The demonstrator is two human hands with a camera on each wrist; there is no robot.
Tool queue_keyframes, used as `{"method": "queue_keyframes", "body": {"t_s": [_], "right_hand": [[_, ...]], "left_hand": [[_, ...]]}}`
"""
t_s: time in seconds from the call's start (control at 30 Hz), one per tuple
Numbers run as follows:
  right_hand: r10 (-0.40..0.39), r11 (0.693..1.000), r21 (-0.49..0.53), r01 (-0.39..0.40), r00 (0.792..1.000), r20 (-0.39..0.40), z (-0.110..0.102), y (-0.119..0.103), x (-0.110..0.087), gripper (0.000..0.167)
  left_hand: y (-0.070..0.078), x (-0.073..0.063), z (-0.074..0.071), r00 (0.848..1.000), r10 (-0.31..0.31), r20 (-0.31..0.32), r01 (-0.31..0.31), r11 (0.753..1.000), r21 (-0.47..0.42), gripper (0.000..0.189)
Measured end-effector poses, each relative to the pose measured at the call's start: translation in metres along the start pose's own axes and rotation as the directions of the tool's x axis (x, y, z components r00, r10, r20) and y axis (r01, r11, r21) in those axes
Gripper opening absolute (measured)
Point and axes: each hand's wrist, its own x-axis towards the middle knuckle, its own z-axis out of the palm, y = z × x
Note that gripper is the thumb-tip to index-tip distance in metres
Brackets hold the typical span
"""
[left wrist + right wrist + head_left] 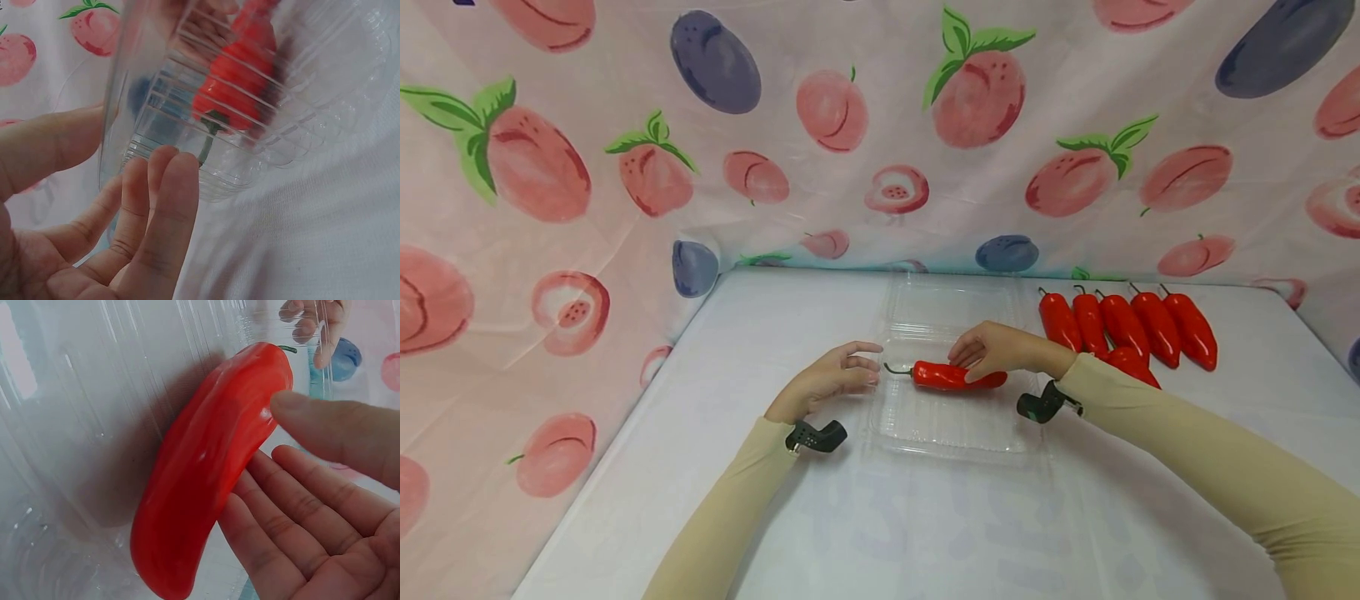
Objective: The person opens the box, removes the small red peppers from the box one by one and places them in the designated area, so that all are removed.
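Note:
A red pepper with a green stem lies crosswise over the clear plastic container, its stem toward the left. My right hand holds it near its blunt end; in the right wrist view the thumb lies on one side of the pepper and the fingers on the other. At the container's left edge is my left hand, fingers loosely extended. In the left wrist view the thumb and fingertips come up against the clear wall, though firm contact is hard to judge.
Several red peppers lie in a row at the back right, with another pepper in front, partly behind the right sleeve. The container's clear lid is folded back toward the fruit-printed cloth. A white cloth covers the table.

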Motion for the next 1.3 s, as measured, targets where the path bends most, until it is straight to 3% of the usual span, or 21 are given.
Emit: {"method": "queue_keyframes", "body": {"t_s": [1.3], "right_hand": [[0.075,0.993,-0.088,-0.081,0.995,-0.062,0.012,-0.004,0.008,0.037]], "left_hand": [[0.004,-0.004,0.002,1.0,0.0,-0.001,0.0,1.0,-0.008,0.057]]}}
